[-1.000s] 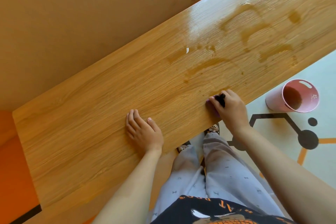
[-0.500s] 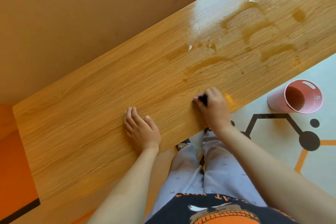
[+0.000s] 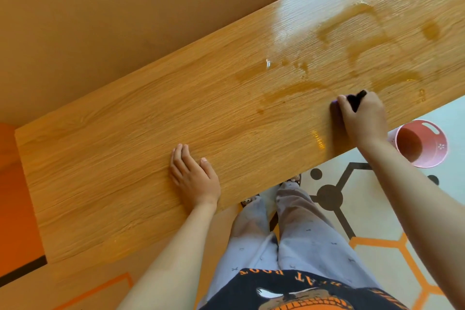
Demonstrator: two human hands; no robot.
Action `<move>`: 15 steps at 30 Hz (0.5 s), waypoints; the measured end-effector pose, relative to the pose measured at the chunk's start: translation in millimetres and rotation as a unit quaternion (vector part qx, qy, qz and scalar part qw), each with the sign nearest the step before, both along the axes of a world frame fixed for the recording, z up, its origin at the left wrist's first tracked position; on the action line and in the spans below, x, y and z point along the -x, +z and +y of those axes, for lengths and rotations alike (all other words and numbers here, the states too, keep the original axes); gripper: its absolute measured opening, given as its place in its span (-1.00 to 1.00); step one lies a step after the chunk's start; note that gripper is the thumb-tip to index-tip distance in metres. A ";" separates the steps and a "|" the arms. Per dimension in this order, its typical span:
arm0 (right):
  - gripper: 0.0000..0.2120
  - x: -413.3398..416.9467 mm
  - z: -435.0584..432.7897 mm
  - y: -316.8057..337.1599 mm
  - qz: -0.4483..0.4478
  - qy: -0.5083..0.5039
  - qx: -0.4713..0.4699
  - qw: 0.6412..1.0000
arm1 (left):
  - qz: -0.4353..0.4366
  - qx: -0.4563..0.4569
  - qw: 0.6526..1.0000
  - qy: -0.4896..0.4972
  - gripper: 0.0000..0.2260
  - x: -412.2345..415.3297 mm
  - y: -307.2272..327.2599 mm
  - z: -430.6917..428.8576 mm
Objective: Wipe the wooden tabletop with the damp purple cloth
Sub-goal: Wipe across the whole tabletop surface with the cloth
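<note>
Black shirt with orange print (image 3: 289, 292) at the bottom of view, grey trousers (image 3: 309, 241) past it, slipper toes (image 3: 295, 178) just showing at the table's near edge. The floor (image 3: 392, 211) is pale with black and orange hexagon lines. My left hand (image 3: 193, 178) lies flat, palm down on the wooden tabletop (image 3: 113, 158), close to the near edge and about mid-length, holding nothing. Its fingers are straight and together, thumb slightly out. My right hand (image 3: 362, 118) is farther in and well to the right, fingers curled and clamped on the purple cloth (image 3: 336, 111), pressing it onto the wood. Only a sliver of purple shows at the left of my fingers. Something black sticks out of the top of the grip; can't tell what it is. A pink bucket (image 3: 440, 146) sits on the floor to the right, just off the table's near edge and partly behind my right wrist. Contents not readable. Wet streaks (image 3: 297, 88): darker curved smears run from just left of the cloth across the far right part of the top, with a glossy glare patch near the far edge. A plain tan wall (image 3: 100, 20) stands beyond the far edge, with orange surface (image 3: 15, 196) at the left end.
</note>
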State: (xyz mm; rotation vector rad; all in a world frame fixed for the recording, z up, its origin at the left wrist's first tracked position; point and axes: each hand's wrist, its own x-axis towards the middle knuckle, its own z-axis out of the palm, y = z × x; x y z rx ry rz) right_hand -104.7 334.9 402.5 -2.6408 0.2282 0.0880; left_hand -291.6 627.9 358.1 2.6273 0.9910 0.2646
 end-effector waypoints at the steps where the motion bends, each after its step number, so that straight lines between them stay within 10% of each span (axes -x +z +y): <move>1: -0.57 -0.9 0.7 3.7 0.019 -0.001 -0.004 1.000 | -0.002 0.003 1.000 0.003 -0.57 -0.4 0.5 -0.5; 5: -0.41 1.6 -7.9 23.9 0.095 0.044 -0.019 0.994 | -0.005 0.009 1.000 0.010 -0.57 -1.6 1.7 -1.8; 15: -0.82 27.0 50.7 20.2 0.062 0.203 -0.027 0.977 | -0.020 0.009 1.000 0.013 -0.58 -2.7 -0.1 -2.5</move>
